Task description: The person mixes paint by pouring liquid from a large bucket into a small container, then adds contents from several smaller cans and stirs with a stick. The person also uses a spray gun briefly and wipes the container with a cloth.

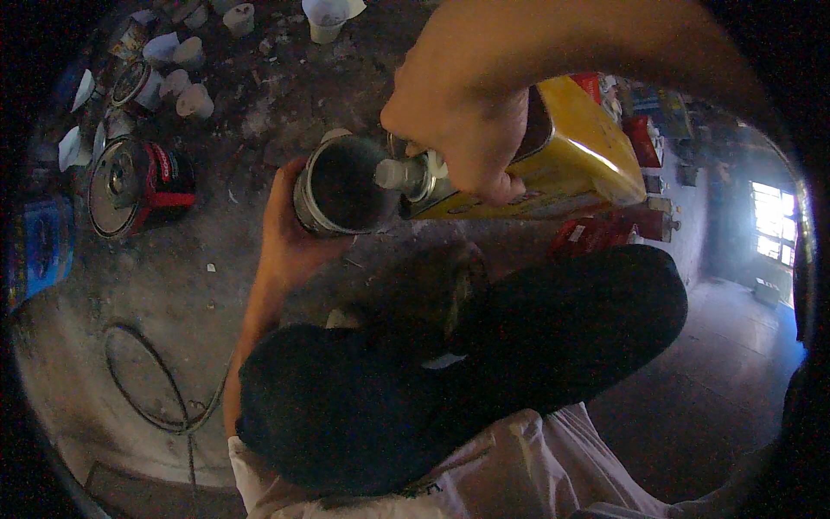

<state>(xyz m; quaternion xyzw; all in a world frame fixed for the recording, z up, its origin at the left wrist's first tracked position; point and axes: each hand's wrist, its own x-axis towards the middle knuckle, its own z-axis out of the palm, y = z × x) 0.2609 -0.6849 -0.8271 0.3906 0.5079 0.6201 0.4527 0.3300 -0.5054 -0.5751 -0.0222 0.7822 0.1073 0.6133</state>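
My left hand (pixel 292 232) is wrapped round the side of an open metal can (pixel 318 227), its mouth turned up and its inside dark. Across from it, my right hand (pixel 471 130) grips the top end of a yellow rectangular tin (pixel 596 151), which lies tilted on its side. The tin's pale spout (pixel 398 176) reaches over the right rim of the metal can. Whether liquid is running from it, I cannot tell. My right fingers partly hide the tin's top, and its handle cannot be made out clearly.
Left of my hands stands a black-and-red paint can (pixel 130 186), with a blue container (pixel 41 246) beyond it. Several used cups (pixel 190 99) are scattered at the far left. A thin hose (pixel 143 415) loops on the floor. Red tins (pixel 596 233) stand at the right.
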